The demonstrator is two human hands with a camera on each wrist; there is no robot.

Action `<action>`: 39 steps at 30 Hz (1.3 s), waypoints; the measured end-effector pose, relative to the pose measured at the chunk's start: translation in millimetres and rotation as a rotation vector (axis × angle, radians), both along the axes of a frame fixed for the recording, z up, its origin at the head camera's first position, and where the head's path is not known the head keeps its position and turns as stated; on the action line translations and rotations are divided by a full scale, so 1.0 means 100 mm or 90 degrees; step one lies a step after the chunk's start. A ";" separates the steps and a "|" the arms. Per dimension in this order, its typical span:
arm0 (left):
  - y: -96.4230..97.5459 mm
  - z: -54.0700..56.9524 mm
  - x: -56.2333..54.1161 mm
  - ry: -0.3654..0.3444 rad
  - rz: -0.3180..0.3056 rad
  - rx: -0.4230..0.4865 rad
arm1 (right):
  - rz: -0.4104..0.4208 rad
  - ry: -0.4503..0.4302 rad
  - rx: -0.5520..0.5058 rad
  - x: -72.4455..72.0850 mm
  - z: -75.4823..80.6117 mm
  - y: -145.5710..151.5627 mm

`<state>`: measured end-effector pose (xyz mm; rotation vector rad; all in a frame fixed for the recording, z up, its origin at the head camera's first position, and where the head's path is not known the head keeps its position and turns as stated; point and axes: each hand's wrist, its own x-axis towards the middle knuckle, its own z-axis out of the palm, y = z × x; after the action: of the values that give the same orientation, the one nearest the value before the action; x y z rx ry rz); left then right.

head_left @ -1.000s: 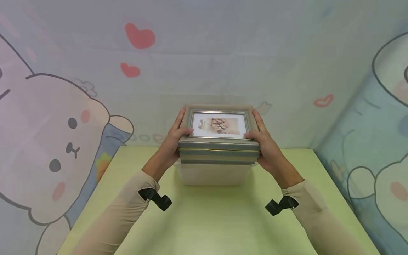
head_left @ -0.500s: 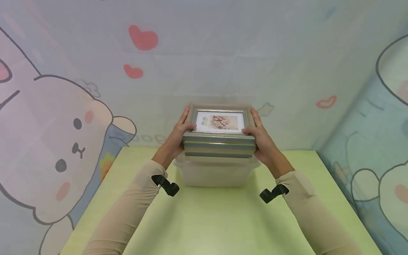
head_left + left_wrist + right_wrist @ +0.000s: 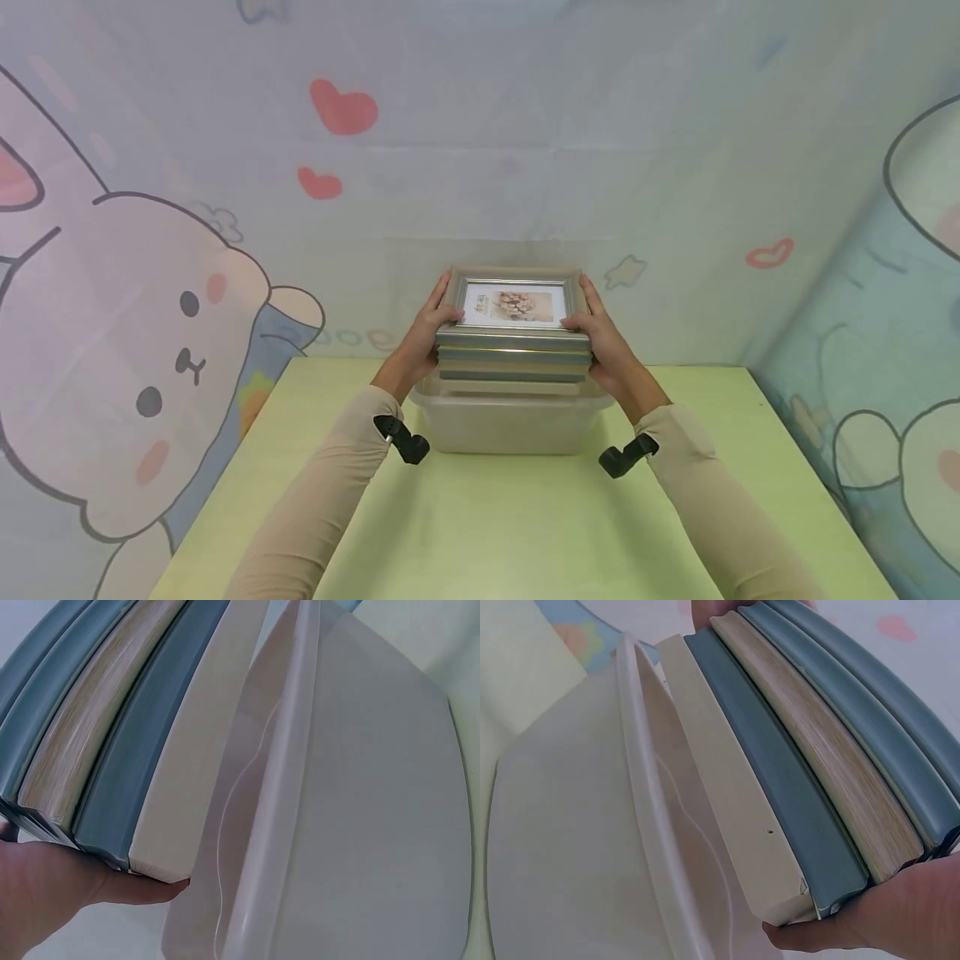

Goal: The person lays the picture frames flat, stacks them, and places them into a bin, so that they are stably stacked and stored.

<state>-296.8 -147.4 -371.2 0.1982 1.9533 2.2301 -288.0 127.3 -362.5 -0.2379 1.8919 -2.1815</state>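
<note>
A stack of several picture frames [image 3: 514, 363] is held level over a translucent white plastic bin [image 3: 513, 429]. The top frame [image 3: 517, 273] is beige and silver, with a flower picture behind its pane. Blue-grey and beige edges alternate below it. My left hand [image 3: 422, 340] grips the stack's left side, thumb on the top frame, a finger reaching under the lowest beige frame [image 3: 199, 750]. On the opposite side my right hand [image 3: 611, 346] holds it likewise, a fingertip beneath the same beige frame [image 3: 720, 787]. Inside the bin, most of the space is hidden by the stack.
The bin stands on a pale green table [image 3: 510, 525] near its back edge. A printed cloth backdrop [image 3: 540, 108] with hearts and a rabbit rises behind, and another printed panel [image 3: 885, 350] flanks the table's right side.
Both hands have carried the stack away from me, over the bin, so the bin's front rim now shows. The view has tilted slightly up. The grip looks the same.
</note>
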 end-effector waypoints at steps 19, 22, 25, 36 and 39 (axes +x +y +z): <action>-0.06 -0.26 -0.19 -0.040 0.024 -0.025 | 0.009 -0.033 -0.005 -0.27 -0.36 -0.08; -0.06 -0.32 -0.20 -0.044 0.023 -0.024 | 0.010 -0.041 -0.001 -0.29 -0.43 -0.07; -0.05 -0.37 -0.20 -0.056 0.020 -0.026 | 0.009 -0.053 0.000 -0.30 -0.49 -0.06; -0.09 -0.47 -0.22 -0.080 0.036 -0.032 | 0.006 -0.087 0.010 -0.35 -0.63 -0.12; -0.09 -0.48 -0.22 -0.082 0.039 -0.027 | 0.007 -0.094 0.006 -0.37 -0.64 -0.13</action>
<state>-319.3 -156.7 -419.5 -0.0103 1.9605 2.1770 -324.7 114.4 -426.4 -0.0827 1.8161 -2.1192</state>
